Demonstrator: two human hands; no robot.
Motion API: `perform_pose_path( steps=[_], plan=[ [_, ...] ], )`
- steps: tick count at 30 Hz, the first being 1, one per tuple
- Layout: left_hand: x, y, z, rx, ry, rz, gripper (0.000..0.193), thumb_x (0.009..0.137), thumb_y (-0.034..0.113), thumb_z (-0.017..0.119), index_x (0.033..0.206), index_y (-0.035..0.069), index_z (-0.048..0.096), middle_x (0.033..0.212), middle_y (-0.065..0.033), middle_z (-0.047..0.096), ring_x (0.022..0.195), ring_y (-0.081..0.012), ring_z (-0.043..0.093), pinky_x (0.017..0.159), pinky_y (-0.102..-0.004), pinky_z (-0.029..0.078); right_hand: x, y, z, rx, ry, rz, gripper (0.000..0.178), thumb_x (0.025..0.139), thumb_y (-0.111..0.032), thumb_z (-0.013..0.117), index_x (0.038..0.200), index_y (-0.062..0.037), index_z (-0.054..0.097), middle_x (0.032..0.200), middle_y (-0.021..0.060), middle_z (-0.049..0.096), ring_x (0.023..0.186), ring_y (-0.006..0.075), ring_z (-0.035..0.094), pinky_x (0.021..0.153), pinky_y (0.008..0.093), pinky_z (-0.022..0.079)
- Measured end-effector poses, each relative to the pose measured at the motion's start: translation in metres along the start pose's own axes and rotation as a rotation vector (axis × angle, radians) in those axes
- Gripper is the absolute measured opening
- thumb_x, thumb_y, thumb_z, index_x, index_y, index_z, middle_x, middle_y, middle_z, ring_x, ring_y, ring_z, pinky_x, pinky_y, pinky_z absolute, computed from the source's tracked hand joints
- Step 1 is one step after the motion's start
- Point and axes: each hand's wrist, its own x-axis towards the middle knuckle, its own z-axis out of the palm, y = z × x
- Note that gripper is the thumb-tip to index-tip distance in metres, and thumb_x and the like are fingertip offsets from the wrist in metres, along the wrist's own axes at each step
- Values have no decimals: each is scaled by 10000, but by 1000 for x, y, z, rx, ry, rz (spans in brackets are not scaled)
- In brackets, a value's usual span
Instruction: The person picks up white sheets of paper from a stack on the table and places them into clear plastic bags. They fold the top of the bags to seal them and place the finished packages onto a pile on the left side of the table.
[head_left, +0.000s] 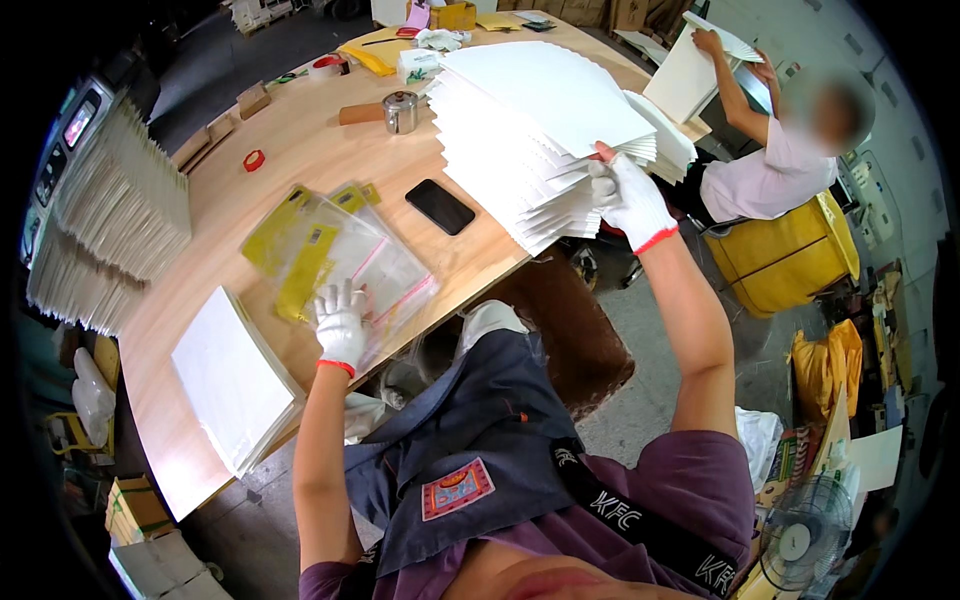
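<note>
Sheets (540, 130) are gripped by the right hand (632, 198); left hand (340, 322) is pressed open on bags (345, 250) beside them; most remain unbagged.

Phone (440, 207) between bags (340, 260) and stack (540, 130)

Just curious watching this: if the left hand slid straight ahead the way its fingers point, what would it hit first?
The left hand already rests on the clear plastic bags; going on, it would probably ride over them and their yellow headers, though depth is hard to judge.
</note>
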Motion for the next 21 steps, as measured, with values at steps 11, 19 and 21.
perform_pose_path(
  steps=[11,19,21],
  plan=[
    [-17,-9,-12,15,55,-88,367,780,269,621,1119,131,593,1295,-91,520,1206,-331,450,1003,-506,347,-32,10,-17,-91,151,-236,224,948,-149,500,1155,-61,510,1002,47,617,664,113,574,421,198,385],
    [-36,13,-5,-12,-15,-86,411,722,240,695,1092,106,577,1152,-68,548,1078,-282,531,924,-418,426,-91,28,-14,-14,-230,-249,545,879,-145,562,1360,15,364,1288,122,511,1170,249,526,1000,387,424],
    [-35,10,-12,17,-115,-137,451,699,205,703,1117,113,563,1189,-80,541,1088,-294,545,879,-416,476,-111,41,-7,-231,-242,-256,541,881,-195,569,1334,34,380,1159,128,556,952,196,577,771,305,466]
  ],
)
